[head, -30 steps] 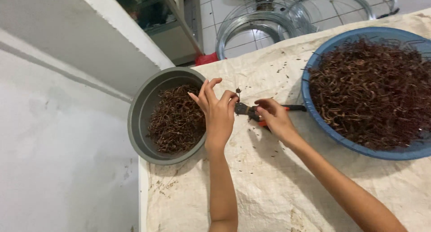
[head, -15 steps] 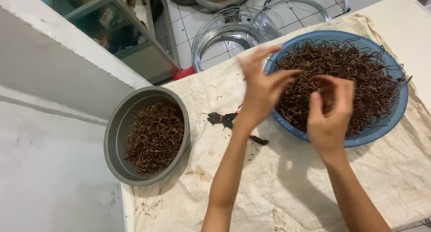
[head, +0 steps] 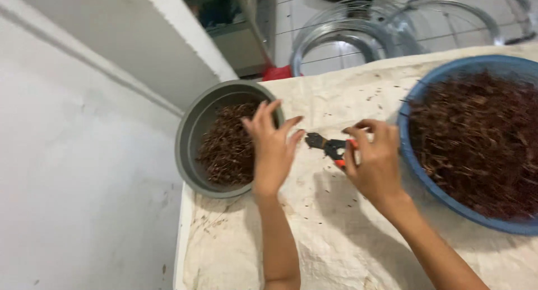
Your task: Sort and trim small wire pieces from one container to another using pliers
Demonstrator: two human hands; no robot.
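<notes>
Cloth-covered desk (head: 336,234): my left hand (head: 273,146) spreads open over the grey bowl (head: 193,133), my right hand (head: 374,158) grips the pliers (head: 328,146) beside the blue basin (head: 431,79).

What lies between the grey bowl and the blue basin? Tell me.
In the head view, the left hand, the right hand on small orange-handled pliers, and pale cloth lie between grey bowl and blue basin.

Single head-worn view, looking steeply down over table edge. Close range: both forearms enter from bottom, left hand (head: 273,150) and right hand (head: 374,162) mid-frame. Grey bowl (head: 190,141) left of centre, blue basin (head: 426,172) cropped at right edge, tiled floor (head: 291,43) along top.
</notes>
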